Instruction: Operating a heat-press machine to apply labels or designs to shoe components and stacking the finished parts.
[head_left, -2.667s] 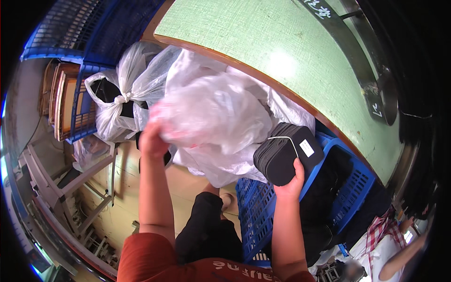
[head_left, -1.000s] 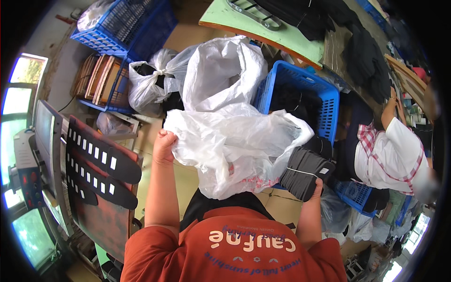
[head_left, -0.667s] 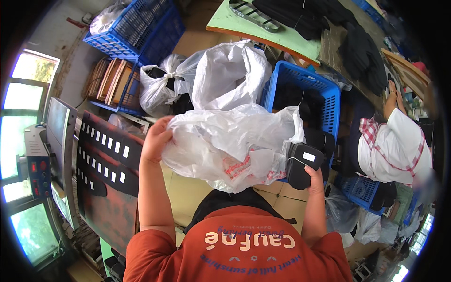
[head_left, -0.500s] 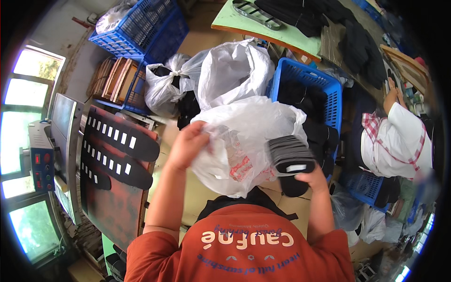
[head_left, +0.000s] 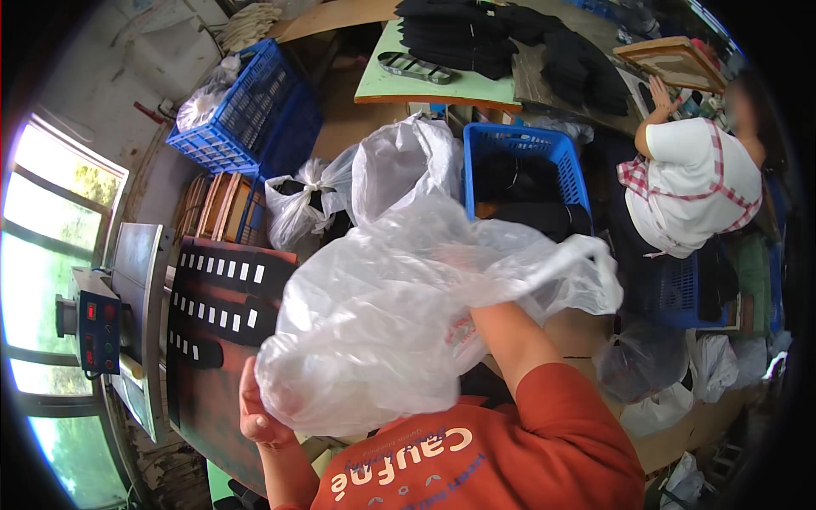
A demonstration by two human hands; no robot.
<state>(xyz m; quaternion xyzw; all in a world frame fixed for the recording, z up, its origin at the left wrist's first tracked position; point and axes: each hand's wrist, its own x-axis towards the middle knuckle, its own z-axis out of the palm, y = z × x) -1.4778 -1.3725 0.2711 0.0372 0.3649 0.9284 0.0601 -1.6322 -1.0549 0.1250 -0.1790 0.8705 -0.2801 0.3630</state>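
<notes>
A large, translucent white plastic bag (head_left: 365,314) spreads across the middle in front of my chest, puffed out and crumpled. At its lower left edge my left hand (head_left: 265,412) is closed on the plastic. My right forearm reaches into or behind the bag's right part, so my right hand and anything in it are hidden by the film. Red print shows faintly through the bag beside the forearm. To the left, a dark reddish board (head_left: 225,399) carries rows of flat black sock-shaped pieces (head_left: 223,276) with white rectangles on them.
Beyond the bag stand an open white sack (head_left: 391,161), a knotted bag (head_left: 293,208) and a blue crate (head_left: 527,140) holding black goods. A press with a control box (head_left: 98,327) is at left. Black stacks (head_left: 450,38) lie on a green table (head_left: 382,85). Another person (head_left: 693,178) works at right.
My right hand has gone from holding a stack of black pieces in the open to being hidden by the bag. My left hand moved down and left, spreading the bag wider. The view shifted.
</notes>
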